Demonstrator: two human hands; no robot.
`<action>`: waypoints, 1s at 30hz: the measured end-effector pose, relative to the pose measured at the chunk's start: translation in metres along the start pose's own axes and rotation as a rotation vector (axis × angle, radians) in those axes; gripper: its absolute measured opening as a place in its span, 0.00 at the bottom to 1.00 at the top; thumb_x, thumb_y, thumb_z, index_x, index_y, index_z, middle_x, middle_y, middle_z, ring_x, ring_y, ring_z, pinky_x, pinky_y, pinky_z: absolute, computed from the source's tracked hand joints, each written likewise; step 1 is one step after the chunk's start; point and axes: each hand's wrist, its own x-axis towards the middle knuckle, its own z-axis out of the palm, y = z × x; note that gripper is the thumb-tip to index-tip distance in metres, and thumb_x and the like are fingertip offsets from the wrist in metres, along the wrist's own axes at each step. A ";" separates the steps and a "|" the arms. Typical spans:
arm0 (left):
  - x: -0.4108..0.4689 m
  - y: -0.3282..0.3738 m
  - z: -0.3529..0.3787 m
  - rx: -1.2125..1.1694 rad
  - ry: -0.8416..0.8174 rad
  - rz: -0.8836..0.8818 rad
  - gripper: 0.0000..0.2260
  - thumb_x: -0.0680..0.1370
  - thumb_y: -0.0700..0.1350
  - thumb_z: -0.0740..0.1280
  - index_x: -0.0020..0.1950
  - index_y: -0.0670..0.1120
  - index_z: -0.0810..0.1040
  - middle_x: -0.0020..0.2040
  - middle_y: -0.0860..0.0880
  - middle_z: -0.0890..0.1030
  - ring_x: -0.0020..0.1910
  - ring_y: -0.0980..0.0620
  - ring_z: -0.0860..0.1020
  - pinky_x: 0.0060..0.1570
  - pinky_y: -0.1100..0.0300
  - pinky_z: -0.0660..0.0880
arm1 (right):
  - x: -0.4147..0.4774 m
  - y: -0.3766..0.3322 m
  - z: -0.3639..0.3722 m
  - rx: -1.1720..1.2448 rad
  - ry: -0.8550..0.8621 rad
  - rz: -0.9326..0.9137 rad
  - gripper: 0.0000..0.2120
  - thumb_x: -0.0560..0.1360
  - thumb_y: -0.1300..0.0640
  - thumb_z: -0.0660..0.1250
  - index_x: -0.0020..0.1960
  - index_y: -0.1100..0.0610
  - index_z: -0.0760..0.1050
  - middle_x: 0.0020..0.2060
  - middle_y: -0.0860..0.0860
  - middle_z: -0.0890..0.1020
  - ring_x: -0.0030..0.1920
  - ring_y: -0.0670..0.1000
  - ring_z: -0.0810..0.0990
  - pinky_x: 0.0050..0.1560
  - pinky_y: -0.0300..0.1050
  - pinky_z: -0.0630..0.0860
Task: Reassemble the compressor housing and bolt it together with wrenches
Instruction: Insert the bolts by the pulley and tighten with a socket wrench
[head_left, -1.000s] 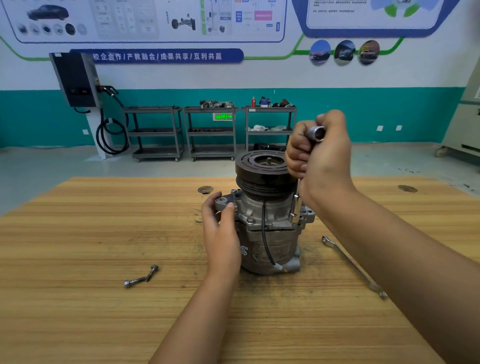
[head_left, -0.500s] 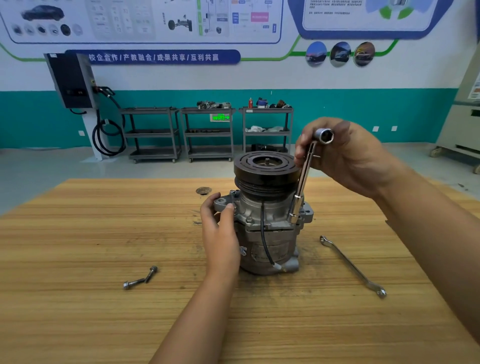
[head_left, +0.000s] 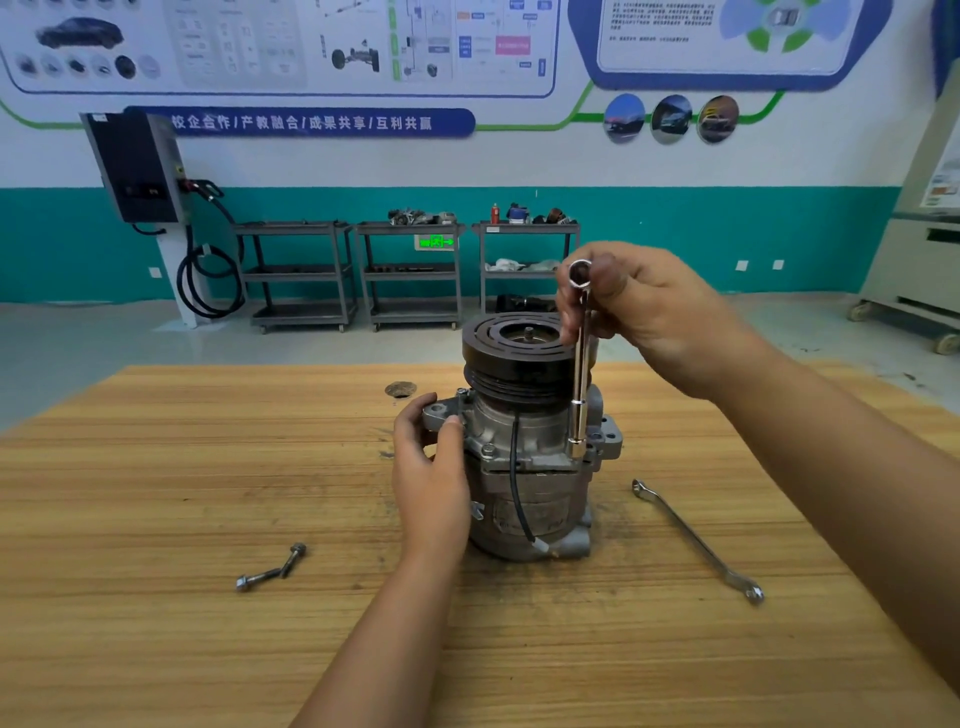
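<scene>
A grey cast-metal compressor with a black grooved pulley on top is standing upright on a light wooden table, about midway between the left and right edges and nearer the far edge. Its long axis is running vertically, with the pulley end pointing up. The left hand is being applied to its left side: a mounting ear is being gripped between the thumb and curled fingers. A chrome double-ended socket wrench is being held near-vertical at the compressor's right side, just beside the pulley. Its lower socket is resting on the right flange, and its upper end is being pinched by the right hand above the pulley. A flat chrome spanner is lying toward the right edge, angled toward the near right corner. Two dark steel bolts are lying end to end, toward the near left.
</scene>
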 end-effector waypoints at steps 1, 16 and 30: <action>0.000 0.000 0.000 0.006 -0.003 0.002 0.11 0.79 0.44 0.62 0.56 0.61 0.73 0.58 0.54 0.77 0.60 0.54 0.75 0.63 0.47 0.71 | -0.001 -0.001 0.004 -0.030 0.057 -0.004 0.23 0.66 0.34 0.56 0.38 0.55 0.71 0.31 0.47 0.76 0.33 0.42 0.77 0.34 0.29 0.69; -0.001 0.000 0.003 -0.004 -0.010 -0.016 0.13 0.70 0.54 0.61 0.54 0.63 0.73 0.54 0.58 0.78 0.53 0.57 0.77 0.56 0.53 0.74 | -0.015 -0.032 -0.017 -0.346 -0.028 -0.078 0.05 0.75 0.57 0.63 0.47 0.55 0.78 0.40 0.48 0.82 0.40 0.39 0.79 0.39 0.27 0.70; 0.001 -0.004 0.000 0.068 0.025 0.061 0.11 0.78 0.45 0.63 0.53 0.63 0.72 0.55 0.56 0.77 0.56 0.58 0.76 0.57 0.53 0.74 | 0.001 -0.039 0.004 -0.943 0.084 0.012 0.12 0.77 0.43 0.56 0.44 0.50 0.71 0.34 0.46 0.68 0.43 0.50 0.66 0.37 0.46 0.55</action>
